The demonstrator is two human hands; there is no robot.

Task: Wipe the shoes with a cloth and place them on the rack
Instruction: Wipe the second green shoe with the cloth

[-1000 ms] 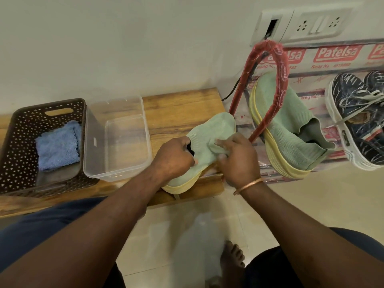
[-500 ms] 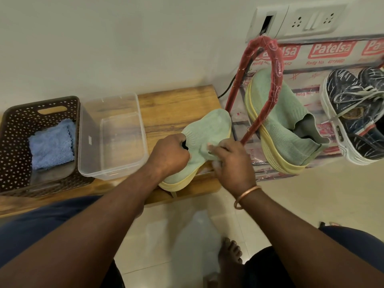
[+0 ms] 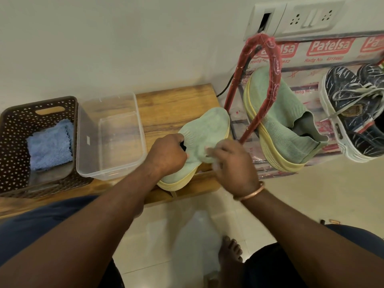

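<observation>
Head view: the green shoe [image 3: 204, 129] lies on the bench [image 3: 176, 104], heel at the near edge, toe pointing far and right toward the rack [image 3: 274, 65]. The left hand [image 3: 167, 151] grasps its collar, fingers curled into the opening. The right hand [image 3: 235, 165] presses a pale cloth [image 3: 209, 152] against the upper, its fingers bent round it, though blur hides the exact grip. The rack stands just right of the shoe, already carrying its mate [image 3: 276, 115], so the right hand is nearer for placing, and the shoe's long axis already runs that way.
</observation>
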